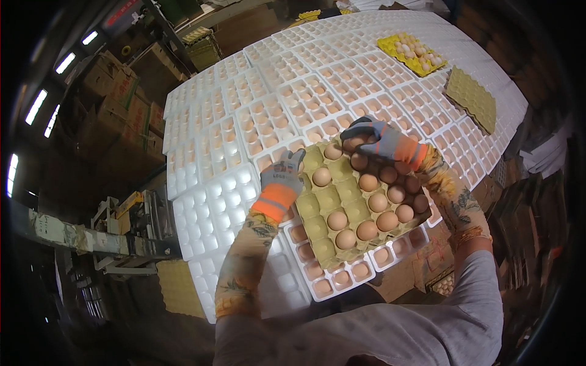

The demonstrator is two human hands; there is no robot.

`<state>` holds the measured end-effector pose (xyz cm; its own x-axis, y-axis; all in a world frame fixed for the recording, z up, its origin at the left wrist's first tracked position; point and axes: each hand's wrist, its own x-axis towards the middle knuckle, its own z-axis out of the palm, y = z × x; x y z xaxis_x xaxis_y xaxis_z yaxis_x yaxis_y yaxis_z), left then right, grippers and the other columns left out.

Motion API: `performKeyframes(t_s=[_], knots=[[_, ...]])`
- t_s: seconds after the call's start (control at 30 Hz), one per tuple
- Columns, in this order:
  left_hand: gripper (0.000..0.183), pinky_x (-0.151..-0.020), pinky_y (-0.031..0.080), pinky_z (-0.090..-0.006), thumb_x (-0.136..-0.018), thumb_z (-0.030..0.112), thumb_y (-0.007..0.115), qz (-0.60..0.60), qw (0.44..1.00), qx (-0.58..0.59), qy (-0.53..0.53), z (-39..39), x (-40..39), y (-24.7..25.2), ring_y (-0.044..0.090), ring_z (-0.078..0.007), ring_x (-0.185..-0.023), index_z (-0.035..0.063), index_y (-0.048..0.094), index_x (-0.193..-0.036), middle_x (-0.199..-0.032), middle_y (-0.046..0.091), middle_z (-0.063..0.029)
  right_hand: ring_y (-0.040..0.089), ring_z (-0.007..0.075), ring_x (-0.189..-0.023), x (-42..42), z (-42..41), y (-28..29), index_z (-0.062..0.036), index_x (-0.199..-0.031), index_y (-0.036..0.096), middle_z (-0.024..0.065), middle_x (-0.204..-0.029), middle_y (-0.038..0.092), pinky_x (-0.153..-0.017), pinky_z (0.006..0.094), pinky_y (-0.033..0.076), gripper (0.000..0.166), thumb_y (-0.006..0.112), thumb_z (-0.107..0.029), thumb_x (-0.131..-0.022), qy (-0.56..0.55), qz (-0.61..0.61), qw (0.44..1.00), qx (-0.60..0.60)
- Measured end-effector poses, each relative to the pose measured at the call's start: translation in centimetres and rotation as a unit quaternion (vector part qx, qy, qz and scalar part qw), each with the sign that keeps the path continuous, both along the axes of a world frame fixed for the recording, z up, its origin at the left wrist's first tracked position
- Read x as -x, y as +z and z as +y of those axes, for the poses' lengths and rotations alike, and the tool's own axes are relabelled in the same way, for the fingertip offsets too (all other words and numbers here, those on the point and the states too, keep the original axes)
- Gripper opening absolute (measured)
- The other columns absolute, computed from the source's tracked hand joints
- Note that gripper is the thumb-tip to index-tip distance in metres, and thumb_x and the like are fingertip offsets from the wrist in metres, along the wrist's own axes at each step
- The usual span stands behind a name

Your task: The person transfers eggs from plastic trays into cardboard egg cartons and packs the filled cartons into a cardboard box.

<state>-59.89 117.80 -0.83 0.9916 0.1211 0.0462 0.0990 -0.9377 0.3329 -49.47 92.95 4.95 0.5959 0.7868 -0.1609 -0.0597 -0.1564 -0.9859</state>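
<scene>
A pulp egg tray [320, 247], partly filled with brown eggs [378, 202], rests on white foam egg trays that hold eggs. My left hand [284, 171], in a grey and orange glove, is at the tray's left edge; an egg shows partly beside its fingers, and I cannot tell whether it is gripped. My right hand [370, 136], gloved alike, is over the far end of the pulp tray, its fingers curled at an egg [351, 143]. Whether that egg is held is unclear. Several cups on the tray's left side hold no egg.
White foam trays [231, 201] cover the wide surface; those at the left hold no eggs. A yellow tray with eggs [398, 54] and a pulp tray [474, 98] lie at the far right. Cardboard boxes [132, 114] and a metal frame [110, 242] stand at left.
</scene>
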Motion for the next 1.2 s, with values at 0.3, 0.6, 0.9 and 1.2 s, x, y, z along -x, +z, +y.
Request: performKeyframes(t_s=[0.3, 0.6, 0.9, 1.2], knots=[[0.058, -0.089, 0.047, -0.0363, -0.071, 0.03, 0.071, 0.024, 0.998, 0.04, -0.052, -2.4, 1.4, 1.7, 0.049, -0.026, -0.115, 0.0248, 0.052, -0.126, -0.131, 0.041, -0.0154, 0.053, 0.0273, -0.104, -3.1, 7.0, -1.7, -0.0138, -0.095, 0.067, 0.0079, -0.11, 0.052, -0.079, 0.0388, 0.048, 0.038, 0.076, -0.035, -0.065, 0.146, -0.584, 0.695, 0.393], [0.053, -0.085, 0.048, -0.0397, -0.069, 0.044, 0.071, -0.027, 0.999, 0.044, -0.015, -0.2, 1.4, 1.8, 0.05, -0.0288, -0.111, 0.0187, 0.058, -0.114, -0.123, 0.047, -0.0128, 0.062, 0.0185, -0.087, -4.5, 11.3, 0.0, -0.0028, -0.11, 0.062, 0.0109, -0.097, 0.065, -0.076, 0.0292, 0.05, 0.054, 0.079, -0.033, -0.069, -0.107, -0.253, 0.949, 0.154], [0.051, -0.085, 0.048, -0.0368, -0.071, 0.044, 0.07, 0.049, 0.937, -0.026, 0.345, 22.7, 1.1, -7.5, 0.056, -0.0259, -0.102, 0.0216, 0.059, -0.115, -0.115, 0.047, -0.0066, 0.058, 0.0303, -0.096, 0.0, 30.5, -4.6, -0.0186, -0.101, 0.065, 0.0119, -0.105, 0.057, -0.083, 0.0414, 0.046, 0.043, 0.063, -0.051, -0.073, 0.149, -0.531, 0.751, 0.363], [0.047, -0.088, 0.046, -0.043, -0.082, 0.04, 0.055, 0.01, 0.962, 0.04, 0.27, 26.5, -3.4, -9.8, 0.055, -0.0252, -0.109, 0.0208, 0.052, -0.125, -0.125, 0.051, -0.0067, 0.059, 0.0316, -0.102, -0.6, 39.4, -11.0, -0.0142, -0.12, 0.055, 0.0154, -0.12, 0.051, -0.085, 0.0391, 0.049, 0.045, 0.053, -0.038, -0.082, 0.145, -0.547, 0.716, 0.408]])
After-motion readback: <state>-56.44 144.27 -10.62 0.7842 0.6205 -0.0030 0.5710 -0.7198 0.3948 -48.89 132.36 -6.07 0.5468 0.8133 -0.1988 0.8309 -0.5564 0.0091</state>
